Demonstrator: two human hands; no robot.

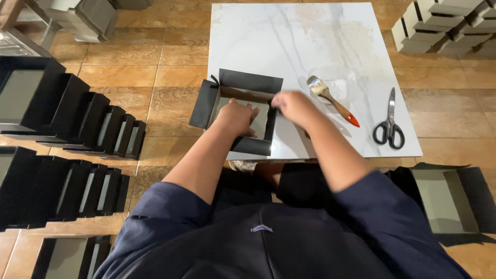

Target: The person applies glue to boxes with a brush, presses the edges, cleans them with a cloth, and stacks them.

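Warm overhead light, motion-blurred right hand (293, 106)

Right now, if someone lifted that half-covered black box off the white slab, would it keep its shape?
The black box probably feels light: thin grey board walls. Its loose black flaps look floppy. Both the left hand and right hand press it, suggesting it shifts easily.

On the desk (258, 31), one partly covered box (240, 111), one brush (332, 101) and one pair of scissors (390, 121) are being counted. Two hands, left (237, 118) and right (294, 107), are being logged. One flat black-and-grey sheet (447, 199) is being noted on the floor; stacked black boxes (77, 116) are being left uncounted, edges overlapping.
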